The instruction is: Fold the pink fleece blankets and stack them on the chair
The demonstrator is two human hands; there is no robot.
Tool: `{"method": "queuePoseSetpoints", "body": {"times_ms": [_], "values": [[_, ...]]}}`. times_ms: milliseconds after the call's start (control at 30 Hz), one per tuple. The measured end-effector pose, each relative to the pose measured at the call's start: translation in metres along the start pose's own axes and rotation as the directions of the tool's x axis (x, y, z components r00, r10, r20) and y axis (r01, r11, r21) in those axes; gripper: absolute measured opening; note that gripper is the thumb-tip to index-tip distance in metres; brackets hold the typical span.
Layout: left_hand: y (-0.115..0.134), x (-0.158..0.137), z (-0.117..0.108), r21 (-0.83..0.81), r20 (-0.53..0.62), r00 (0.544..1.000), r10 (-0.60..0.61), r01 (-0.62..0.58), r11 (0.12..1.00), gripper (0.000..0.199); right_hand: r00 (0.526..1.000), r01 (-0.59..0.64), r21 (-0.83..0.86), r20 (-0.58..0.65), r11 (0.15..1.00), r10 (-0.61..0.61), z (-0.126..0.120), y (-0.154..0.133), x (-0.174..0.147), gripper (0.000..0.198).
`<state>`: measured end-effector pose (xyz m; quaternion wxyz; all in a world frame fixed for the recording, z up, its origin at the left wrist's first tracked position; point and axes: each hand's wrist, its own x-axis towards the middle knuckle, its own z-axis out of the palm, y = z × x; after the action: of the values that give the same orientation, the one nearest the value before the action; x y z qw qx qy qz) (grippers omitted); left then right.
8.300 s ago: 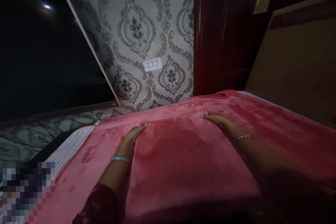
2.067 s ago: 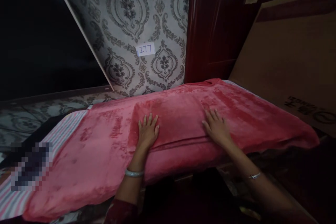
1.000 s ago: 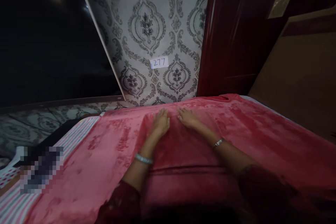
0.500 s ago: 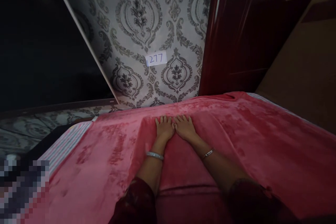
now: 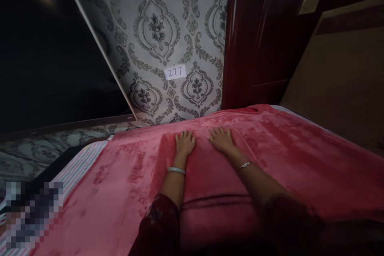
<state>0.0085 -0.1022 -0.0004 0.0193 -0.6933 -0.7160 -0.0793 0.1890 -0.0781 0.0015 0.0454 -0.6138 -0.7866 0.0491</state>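
Observation:
A plush red-pink blanket (image 5: 114, 192) is spread wide in front of me. On its middle lies a folded strip of similar red plush cloth (image 5: 207, 172), with two dark lines crossing its nearer part. My left hand (image 5: 185, 143) rests flat on the far left part of this strip, fingers apart. Toward its far right part, my right hand (image 5: 221, 139) is pressed down with the fingers spread. A gap of cloth shows between the two hands. Neither hand grips anything.
Behind the blanket is a patterned wall (image 5: 156, 68) with a paper label (image 5: 175, 72) reading 277. A large dark screen (image 5: 54, 56) stands at the left. Dark red wood panelling (image 5: 255, 40) and a brown board (image 5: 339, 76) are at the right. Striped cloth (image 5: 81, 164) shows at the blanket's left edge.
My hands were side by side with thumbs touching; now they have moved apart, the right hand sliding to the right over the cloth. The view has shifted slightly.

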Motion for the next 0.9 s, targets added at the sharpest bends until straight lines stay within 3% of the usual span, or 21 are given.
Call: {"method": "queuePoseSetpoints", "body": {"times_ms": [167,433,567,767,833,900], "values": [[-0.001,0.002,-0.01,-0.027,0.053,0.998,-0.013,0.015,1.0,0.059,0.989,-0.146,0.011,-0.034,0.989,0.146,0.001,0.036,-0.023,0.06],[-0.056,-0.039,-0.02,0.028,0.061,0.982,-0.178,0.177,0.984,0.066,0.979,-0.12,0.065,-0.157,0.991,0.128,0.017,0.041,-0.031,0.06],[-0.066,-0.05,-0.016,0.013,0.058,0.975,-0.216,0.216,0.976,0.067,0.972,-0.105,0.059,-0.206,0.993,0.115,0.022,0.041,-0.035,0.059],[-0.049,-0.053,-0.04,0.044,0.168,0.961,-0.218,0.213,0.976,0.063,0.987,-0.117,0.042,-0.107,0.992,0.121,0.006,0.04,-0.037,0.06],[-0.032,-0.069,-0.046,0.049,0.137,0.981,-0.134,0.128,0.991,0.061,0.991,-0.126,0.036,-0.049,0.991,0.127,-0.002,0.037,-0.043,0.06],[-0.012,-0.095,-0.045,0.031,0.123,0.991,0.045,-0.05,0.998,0.062,0.997,-0.055,0.034,-0.043,0.998,0.056,-0.006,0.031,-0.056,0.059]]}}
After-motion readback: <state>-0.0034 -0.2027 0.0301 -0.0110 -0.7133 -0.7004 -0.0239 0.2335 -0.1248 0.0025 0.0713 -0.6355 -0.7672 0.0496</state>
